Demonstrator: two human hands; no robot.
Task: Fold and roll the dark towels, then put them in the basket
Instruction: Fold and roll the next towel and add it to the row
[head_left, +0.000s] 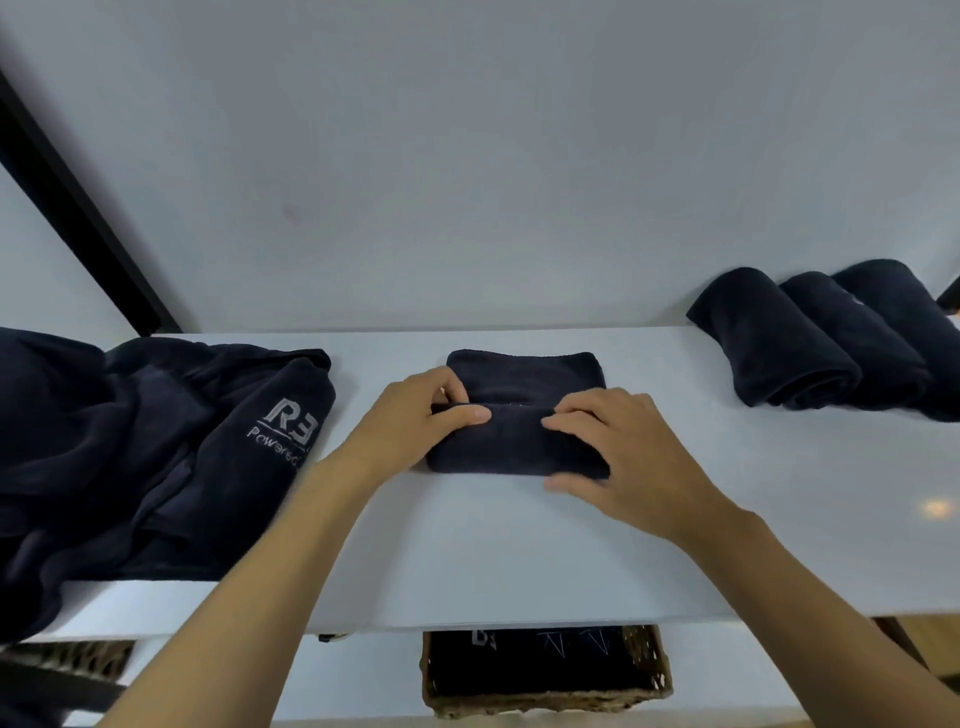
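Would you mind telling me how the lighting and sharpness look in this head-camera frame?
Head view: soft, even light; one warm glare spot on the white table at right; the right hand slightly blurred at its thumb; the half-rolled towel nearly featureless black; the basket below the table in shade.

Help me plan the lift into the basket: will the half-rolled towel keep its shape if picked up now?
Probably not: the half-rolled towel is soft cloth, its far end lying flat, so it would likely sag. The roll may spring open, since left hand and right hand both grip it. Finished rolls nearby sit unheld, keeping shape.
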